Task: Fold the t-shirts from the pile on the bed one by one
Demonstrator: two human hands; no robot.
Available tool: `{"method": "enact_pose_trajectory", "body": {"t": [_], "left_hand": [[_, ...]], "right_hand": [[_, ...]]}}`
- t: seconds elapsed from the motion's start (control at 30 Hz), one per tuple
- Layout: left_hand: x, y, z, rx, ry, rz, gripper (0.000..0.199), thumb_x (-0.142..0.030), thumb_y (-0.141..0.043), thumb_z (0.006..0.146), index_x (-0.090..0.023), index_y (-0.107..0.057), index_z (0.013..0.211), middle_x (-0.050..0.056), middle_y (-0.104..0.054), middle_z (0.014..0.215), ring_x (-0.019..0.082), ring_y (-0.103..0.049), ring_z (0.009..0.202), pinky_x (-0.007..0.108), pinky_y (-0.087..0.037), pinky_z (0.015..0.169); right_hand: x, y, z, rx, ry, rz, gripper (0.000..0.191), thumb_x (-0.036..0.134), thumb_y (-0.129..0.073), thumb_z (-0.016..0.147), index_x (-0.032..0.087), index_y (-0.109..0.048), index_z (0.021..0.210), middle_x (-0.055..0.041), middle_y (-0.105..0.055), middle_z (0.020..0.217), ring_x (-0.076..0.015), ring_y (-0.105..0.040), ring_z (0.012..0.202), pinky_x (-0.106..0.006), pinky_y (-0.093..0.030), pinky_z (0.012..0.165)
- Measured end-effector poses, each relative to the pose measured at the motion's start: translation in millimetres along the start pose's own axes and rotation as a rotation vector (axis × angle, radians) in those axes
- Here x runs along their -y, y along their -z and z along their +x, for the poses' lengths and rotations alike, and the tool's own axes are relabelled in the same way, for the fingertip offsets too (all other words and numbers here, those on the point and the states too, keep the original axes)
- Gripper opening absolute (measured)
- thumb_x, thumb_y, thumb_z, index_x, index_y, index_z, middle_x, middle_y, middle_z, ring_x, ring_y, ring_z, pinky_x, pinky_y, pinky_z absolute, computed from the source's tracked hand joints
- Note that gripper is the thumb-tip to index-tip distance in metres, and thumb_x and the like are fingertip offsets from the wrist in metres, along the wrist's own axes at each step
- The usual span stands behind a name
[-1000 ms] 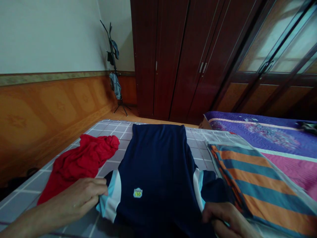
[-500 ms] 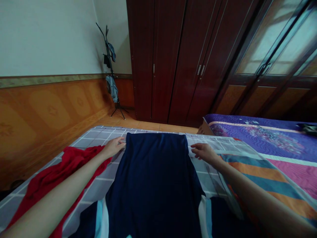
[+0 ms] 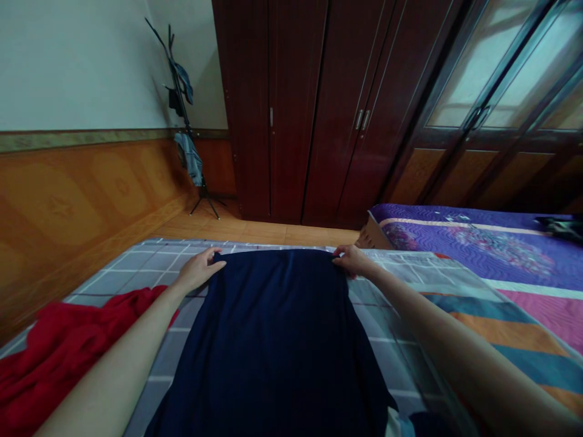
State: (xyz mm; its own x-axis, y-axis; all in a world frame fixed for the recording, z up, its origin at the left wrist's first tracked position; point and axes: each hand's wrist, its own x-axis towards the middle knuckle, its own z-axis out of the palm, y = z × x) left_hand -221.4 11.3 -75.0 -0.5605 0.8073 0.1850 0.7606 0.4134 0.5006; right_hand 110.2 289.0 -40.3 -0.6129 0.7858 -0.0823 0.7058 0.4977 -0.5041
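A navy garment [image 3: 273, 340] lies lengthwise away from the person; the right hand [image 3: 353, 261] pinches its far edge, the left hand [image 3: 197, 270] touches the other corner, grip unclear

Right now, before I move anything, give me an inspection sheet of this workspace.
Surface: grey checked cover, the garment lying flat on it.
Job's things: navy garment, white and blue trim showing at the near edge.
Clutter: crumpled red cloth left of the garment; orange and teal striped cloth to the right.
Grips: left hand and right hand each pinch a far corner of the garment.
Cables: nothing seen.
Surroundings: purple quilted bedspread on the right, dark wooden wardrobe ahead, black stand with clothes hanging by the wall.
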Motion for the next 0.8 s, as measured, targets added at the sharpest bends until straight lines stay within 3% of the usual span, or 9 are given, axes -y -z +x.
{"method": "enact_pose_trajectory", "body": {"t": [0.17,0.3,0.53,0.8], "left_hand": [[-6,-3.7,0,-0.024,0.024,0.095,0.023,-0.041,-0.047,0.078,-0.024,-0.060,0.082,-0.001,-0.058,0.069,0.018,-0.054,0.065,0.026,-0.034,0.061],[-5,-4.6,4,-0.091,0.079,0.116,0.018,-0.037,-0.043,0.080,-0.023,-0.054,0.080,0.000,-0.059,0.072,0.018,-0.054,0.066,0.026,-0.035,0.061],[7,-9.2,27,-0.225,0.214,0.107,0.015,-0.031,-0.039,0.082,-0.022,-0.050,0.079,0.004,-0.063,0.078,0.021,-0.061,0.079,0.026,-0.041,0.065],[10,-14.8,30,-0.211,0.217,0.031,0.022,-0.037,-0.045,0.080,-0.021,-0.056,0.090,0.004,-0.067,0.085,0.020,-0.063,0.080,0.026,-0.043,0.065]], "right_hand": [[-5,-10,6,-0.193,-0.014,-0.043,0.021,0.023,-0.056,0.079,0.014,-0.068,0.095,-0.0028,-0.064,0.068,-0.0132,-0.060,0.063,-0.020,-0.037,0.054],[-5,-14,7,-0.293,-0.068,-0.044,0.024,0.030,-0.053,0.082,0.016,-0.067,0.096,-0.0063,-0.068,0.082,-0.0167,-0.062,0.076,-0.022,-0.038,0.058],[-1,-18,6,-0.363,-0.128,-0.053,0.025,0.031,-0.051,0.083,0.018,-0.067,0.097,-0.0071,-0.069,0.087,-0.0197,-0.063,0.085,-0.024,-0.040,0.065],[-2,-12,10,-0.329,-0.140,-0.093,0.031,0.028,-0.053,0.080,0.017,-0.064,0.107,-0.0082,-0.069,0.090,-0.0194,-0.064,0.083,-0.025,-0.042,0.066]]}}
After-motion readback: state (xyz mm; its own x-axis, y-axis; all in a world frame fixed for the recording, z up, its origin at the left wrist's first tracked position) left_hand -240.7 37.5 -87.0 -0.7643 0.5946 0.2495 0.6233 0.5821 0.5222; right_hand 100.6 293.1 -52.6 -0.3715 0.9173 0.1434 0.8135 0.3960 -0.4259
